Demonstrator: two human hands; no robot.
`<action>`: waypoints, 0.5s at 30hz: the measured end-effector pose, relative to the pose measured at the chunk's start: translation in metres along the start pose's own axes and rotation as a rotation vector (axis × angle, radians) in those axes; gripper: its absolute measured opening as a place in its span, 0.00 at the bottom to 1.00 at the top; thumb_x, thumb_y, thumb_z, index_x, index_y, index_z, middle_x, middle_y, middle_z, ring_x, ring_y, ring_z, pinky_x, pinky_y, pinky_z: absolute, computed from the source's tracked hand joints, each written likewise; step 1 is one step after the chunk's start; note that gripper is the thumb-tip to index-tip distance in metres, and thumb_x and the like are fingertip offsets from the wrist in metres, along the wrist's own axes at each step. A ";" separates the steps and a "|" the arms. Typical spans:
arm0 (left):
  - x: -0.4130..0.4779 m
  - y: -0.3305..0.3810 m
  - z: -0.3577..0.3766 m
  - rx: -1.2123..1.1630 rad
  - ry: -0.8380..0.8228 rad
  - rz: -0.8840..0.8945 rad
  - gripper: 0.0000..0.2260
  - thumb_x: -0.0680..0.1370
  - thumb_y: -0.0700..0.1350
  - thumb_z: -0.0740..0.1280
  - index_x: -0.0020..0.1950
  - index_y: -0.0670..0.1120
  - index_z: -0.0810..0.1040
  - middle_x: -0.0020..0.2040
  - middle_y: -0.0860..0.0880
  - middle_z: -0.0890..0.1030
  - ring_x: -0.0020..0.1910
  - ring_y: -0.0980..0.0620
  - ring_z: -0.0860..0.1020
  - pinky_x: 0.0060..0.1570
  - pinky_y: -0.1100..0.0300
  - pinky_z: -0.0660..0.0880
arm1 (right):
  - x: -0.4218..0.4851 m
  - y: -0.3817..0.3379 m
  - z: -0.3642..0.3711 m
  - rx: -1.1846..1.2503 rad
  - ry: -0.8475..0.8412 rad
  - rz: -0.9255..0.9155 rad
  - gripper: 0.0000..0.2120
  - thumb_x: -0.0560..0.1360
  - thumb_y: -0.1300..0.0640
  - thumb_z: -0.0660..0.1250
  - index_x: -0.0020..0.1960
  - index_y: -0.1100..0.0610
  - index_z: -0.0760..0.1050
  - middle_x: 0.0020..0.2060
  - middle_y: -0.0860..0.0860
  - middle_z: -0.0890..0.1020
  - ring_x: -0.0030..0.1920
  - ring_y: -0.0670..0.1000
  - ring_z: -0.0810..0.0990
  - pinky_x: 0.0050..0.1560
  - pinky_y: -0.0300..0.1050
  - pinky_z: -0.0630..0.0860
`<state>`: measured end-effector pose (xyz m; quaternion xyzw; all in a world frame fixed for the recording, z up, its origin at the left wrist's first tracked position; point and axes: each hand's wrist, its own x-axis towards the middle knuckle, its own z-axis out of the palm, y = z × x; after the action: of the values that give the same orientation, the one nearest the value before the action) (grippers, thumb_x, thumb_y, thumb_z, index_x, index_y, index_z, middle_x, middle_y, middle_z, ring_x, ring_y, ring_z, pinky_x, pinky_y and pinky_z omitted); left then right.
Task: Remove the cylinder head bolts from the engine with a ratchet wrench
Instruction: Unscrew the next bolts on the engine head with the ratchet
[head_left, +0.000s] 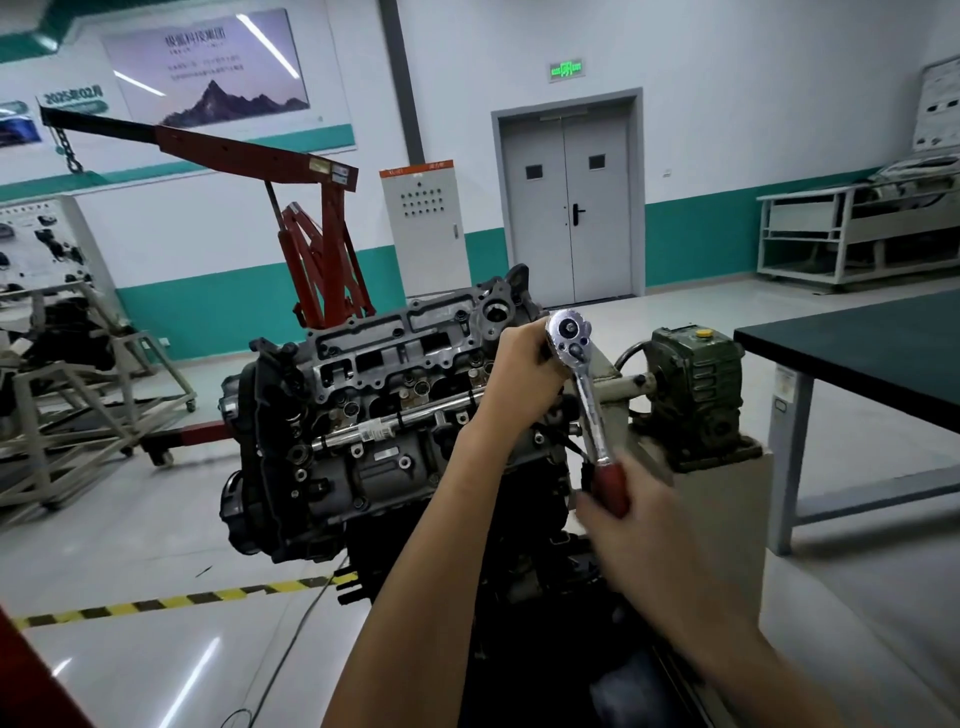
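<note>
The ratchet wrench (582, 395) stands over the right end of the engine (374, 415). Its socket and any bolt are hidden behind the left hand (524, 364), which curls round the tool just below the chrome head. The blurred right hand (644, 535) grips the red handle. A dark surface (857, 358) is cut off at right.

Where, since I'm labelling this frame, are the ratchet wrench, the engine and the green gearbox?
ratchet wrench (569, 332), head view, on its chrome head.
engine (374, 338), head view, on its top face.
green gearbox (696, 374), head view, on its front housing.
</note>
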<state>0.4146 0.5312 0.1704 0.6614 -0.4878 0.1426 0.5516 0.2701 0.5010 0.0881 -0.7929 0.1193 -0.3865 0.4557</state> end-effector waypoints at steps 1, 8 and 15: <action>0.001 0.000 0.000 0.011 0.003 0.010 0.23 0.74 0.30 0.65 0.27 0.53 0.65 0.25 0.57 0.66 0.25 0.60 0.61 0.28 0.65 0.60 | -0.005 -0.006 0.019 0.120 0.030 0.043 0.12 0.69 0.65 0.67 0.35 0.52 0.68 0.24 0.47 0.70 0.22 0.43 0.68 0.24 0.33 0.67; 0.001 -0.004 -0.002 -0.003 -0.010 -0.013 0.17 0.75 0.32 0.66 0.28 0.45 0.69 0.24 0.57 0.67 0.25 0.60 0.61 0.28 0.65 0.61 | 0.014 0.002 -0.018 -0.028 -0.188 -0.080 0.16 0.70 0.66 0.67 0.37 0.45 0.68 0.25 0.48 0.71 0.24 0.43 0.71 0.25 0.37 0.70; -0.003 0.000 -0.002 -0.009 -0.008 0.016 0.08 0.72 0.30 0.64 0.33 0.35 0.74 0.26 0.51 0.70 0.26 0.59 0.61 0.27 0.67 0.60 | 0.059 0.002 -0.085 -0.445 -0.236 -0.303 0.15 0.69 0.68 0.69 0.38 0.50 0.68 0.26 0.45 0.70 0.27 0.41 0.73 0.29 0.26 0.66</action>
<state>0.4138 0.5345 0.1693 0.6555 -0.4959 0.1424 0.5514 0.2484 0.4142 0.1407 -0.9216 0.0276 -0.3196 0.2186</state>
